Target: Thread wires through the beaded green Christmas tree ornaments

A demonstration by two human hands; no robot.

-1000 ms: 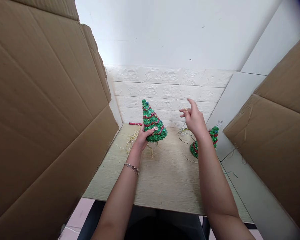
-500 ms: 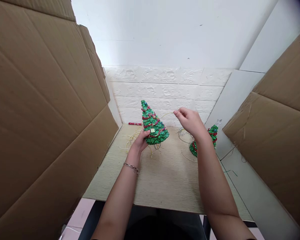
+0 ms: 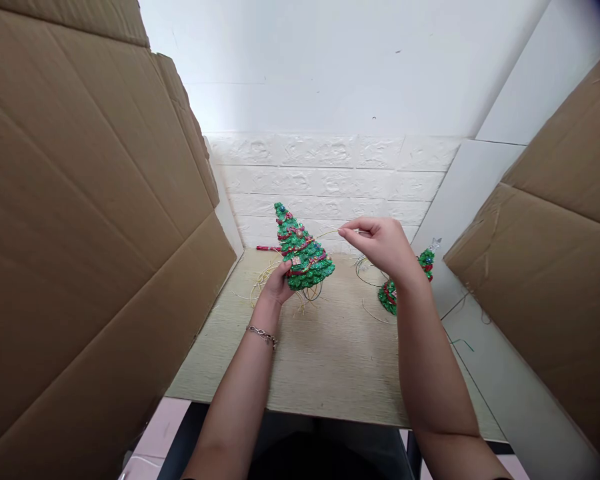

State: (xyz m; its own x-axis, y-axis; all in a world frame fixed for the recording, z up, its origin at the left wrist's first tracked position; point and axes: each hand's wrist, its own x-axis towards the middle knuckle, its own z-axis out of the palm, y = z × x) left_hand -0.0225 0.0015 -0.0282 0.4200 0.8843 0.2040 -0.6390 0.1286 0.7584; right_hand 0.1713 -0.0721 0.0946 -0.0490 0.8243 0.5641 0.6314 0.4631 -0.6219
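A small green glittery Christmas tree [image 3: 300,248] with red garland is tilted a little to the left above the light wooden table [image 3: 330,360]. My left hand [image 3: 277,283] grips its base from the left. My right hand [image 3: 380,245] is closed in a pinch on a thin yellow string [image 3: 330,233] that runs from its fingertips to the tree. A dark wire loop [image 3: 311,292] hangs under the tree's base. A second small green tree [image 3: 425,263] with a clear star on top lies behind my right wrist, partly hidden.
Loose yellow strings [image 3: 265,277] lie on the table behind my left hand. A red pen [image 3: 267,248] rests by the white brick wall. Tall cardboard sheets [image 3: 80,227] stand on the left, cardboard [image 3: 555,267] on the right, with a white panel [image 3: 460,200].
My right hand dropped from open fingers to a pinch on the yellow string and moved left toward the tree. The left hand tipped the tree leftward and lifted its base.
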